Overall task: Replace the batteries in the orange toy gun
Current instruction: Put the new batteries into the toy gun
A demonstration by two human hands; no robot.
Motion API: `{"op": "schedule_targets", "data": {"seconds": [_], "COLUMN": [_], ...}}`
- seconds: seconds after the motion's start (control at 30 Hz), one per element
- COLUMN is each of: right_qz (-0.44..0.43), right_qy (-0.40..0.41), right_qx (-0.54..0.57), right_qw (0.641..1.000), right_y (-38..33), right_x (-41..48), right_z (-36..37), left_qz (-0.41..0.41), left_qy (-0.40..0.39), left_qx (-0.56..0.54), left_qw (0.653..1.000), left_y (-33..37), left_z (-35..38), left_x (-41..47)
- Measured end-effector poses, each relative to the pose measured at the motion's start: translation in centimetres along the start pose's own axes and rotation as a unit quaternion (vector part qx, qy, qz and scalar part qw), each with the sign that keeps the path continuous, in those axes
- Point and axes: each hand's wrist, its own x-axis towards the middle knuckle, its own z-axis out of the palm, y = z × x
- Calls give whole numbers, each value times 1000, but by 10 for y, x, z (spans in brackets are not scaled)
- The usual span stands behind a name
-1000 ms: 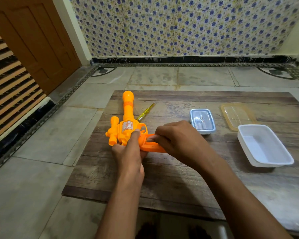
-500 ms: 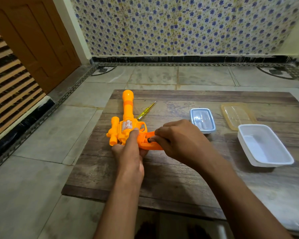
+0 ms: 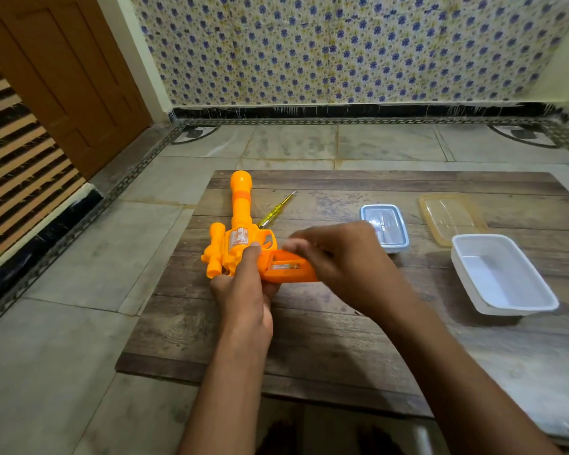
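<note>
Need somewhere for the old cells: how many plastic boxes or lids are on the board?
3. A small blue-rimmed box, partly behind the right hand; a flat amber lid to its right; an open white tub nearer, far right.

One wooden board (image 3: 326,339) carries one orange toy gun (image 3: 240,224), one yellow screwdriver (image 3: 276,208), one loose lid (image 3: 447,218) and two plastic tubs: a small lidded tub (image 3: 390,224) and a white open tub (image 3: 506,277). Two hands are in frame, the left hand (image 3: 243,290) and the right hand (image 3: 342,264).
</note>
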Motion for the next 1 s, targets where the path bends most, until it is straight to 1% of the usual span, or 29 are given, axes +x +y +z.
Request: {"op": "schedule_targets", "data": {"seconds": [0.03, 0.07, 0.1, 0.13, 0.17, 0.2, 0.23, 0.27, 0.3, 0.33, 0.5, 0.6, 0.73, 0.9, 0.97, 1.0], "right_qz": [59, 137, 231, 323, 396, 444, 471, 482, 485, 485, 477, 473, 474, 467, 470, 475], "right_qy": [42, 76, 97, 101, 89, 72, 58, 49, 48, 49, 36, 37, 39, 35, 15, 7], "right_qx": [66, 148, 250, 359, 454, 522, 566, 597, 618, 632, 668, 672, 646, 593, 581, 582], "right_qw": [995, 977, 935, 870, 793, 725, 674, 640, 618, 602, 570, 568, 597, 655, 664, 660], "right_y": [1, 1, 2, 6, 8, 10, 13, 16, 21, 24, 33, 35, 31, 32, 33, 33], "right_x": [-1, -2, -2, -3, -3, -3, -4, -4, -5, -5, -5, -6, -5, -5, -5, -5], "right_z": [0, 0, -1, -2, -2, -3, -3, -3, -3, -3, -3, -5, -6, 0, 2, 2], "left_qz": [-4, -8, -10, -11, -9, -7, -4, -2, -3, -3, -5, -12, -16, -22, -25, -26], "left_qy": [4, 5, 6, 5, 6, 4, -1, -3, -1, 2, -2, 1, 1, 7, 10, 10], "left_qx": [-3, -8, -11, -14, -16, -16, -16, -13, -10, -8, -11, -5, -7, -3, -2, -1], "left_qw": [1000, 1000, 1000, 1000, 1000, 1000, 1000, 1000, 1000, 1000, 1000, 1000, 1000, 1000, 1000, 1000], "left_y": [1, 1, 2, 2, 3, 3, 3, 2, 2, 2, 2, 3, 4, 5, 5, 5], "left_z": [0, 0, 1, 1, 2, 2, 2, 2, 2, 2, 1, 0, 0, 0, 1, 1], "left_x": [0, -1, -1, -2, -2, -2, -2, -1, -1, -1, -1, -1, 0, 0, 0, 0]}}
